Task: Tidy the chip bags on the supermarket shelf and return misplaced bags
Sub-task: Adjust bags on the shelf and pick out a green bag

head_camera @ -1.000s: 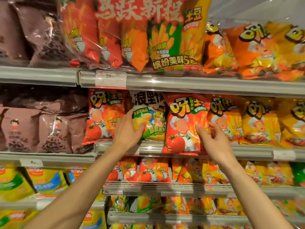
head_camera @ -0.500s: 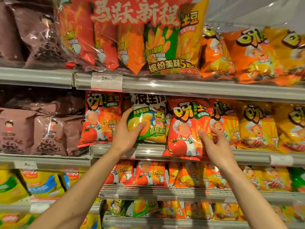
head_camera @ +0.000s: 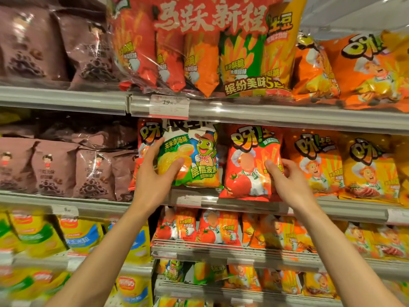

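Your left hand (head_camera: 152, 180) grips the green frog bag (head_camera: 190, 158) by its left edge, thumb across the front and fingers curled behind. Your right hand (head_camera: 290, 185) pinches the right edge of the red tomato bag (head_camera: 247, 165), just right of the green one. Both bags stand on the shelf (head_camera: 343, 207) at hand height. Beyond your right hand sit orange bags (head_camera: 316, 160); left of your left hand, brown bags (head_camera: 55, 169).

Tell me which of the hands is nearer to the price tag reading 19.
Left. The left hand grips the green frog bag just below the price tag; the right hand is farther right, on the red tomato bag.
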The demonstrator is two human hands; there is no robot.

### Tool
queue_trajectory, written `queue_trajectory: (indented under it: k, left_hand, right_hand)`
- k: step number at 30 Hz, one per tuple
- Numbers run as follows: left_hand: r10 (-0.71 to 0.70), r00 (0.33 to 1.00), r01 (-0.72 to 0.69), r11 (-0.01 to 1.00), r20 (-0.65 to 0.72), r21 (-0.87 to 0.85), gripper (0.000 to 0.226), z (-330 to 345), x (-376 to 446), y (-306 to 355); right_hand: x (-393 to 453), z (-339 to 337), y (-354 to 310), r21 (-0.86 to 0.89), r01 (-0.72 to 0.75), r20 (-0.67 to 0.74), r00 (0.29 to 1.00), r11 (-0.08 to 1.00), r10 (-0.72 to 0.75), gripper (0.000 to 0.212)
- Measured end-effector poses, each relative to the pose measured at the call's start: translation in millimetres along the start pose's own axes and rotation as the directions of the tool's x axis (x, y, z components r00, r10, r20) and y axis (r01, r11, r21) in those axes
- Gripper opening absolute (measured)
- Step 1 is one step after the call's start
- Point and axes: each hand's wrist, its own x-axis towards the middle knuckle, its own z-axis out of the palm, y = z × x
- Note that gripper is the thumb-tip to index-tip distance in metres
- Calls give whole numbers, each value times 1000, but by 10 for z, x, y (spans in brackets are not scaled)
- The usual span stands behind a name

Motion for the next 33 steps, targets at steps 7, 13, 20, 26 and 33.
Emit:
queue_trajectory:
  k: [7, 13, 20, 26, 33]
  left_hand:
    - [-22, 1000, 21, 999, 0, 37, 64, -492, -143, 27]
    - [-4, 999, -1, 991, 39, 135, 67, -666, -211, -48]
    - [-18, 999, 10, 988, 49, 155, 71, -693, -261, -137]
    - [-26, 998, 21, 993, 48, 117, 68, -568, -279, -99]
    - [-51, 991, 48, 998, 121, 30, 61, -116, -389, -134]
  right_hand:
    - [170, 824, -335, 25, 43, 84, 996, 999, -45, 67]
    - [41, 1189, -336, -149, 171, 64, 985, 974, -163, 66]
    - [42, 1109, -18, -598, 530, 318, 846, 601, -429, 68]
    - [62, 1054, -167, -559, 494, 306, 869, 666, -388, 69]
    - [-390, 714, -363, 175, 15, 335, 939, 984, -74, 95]
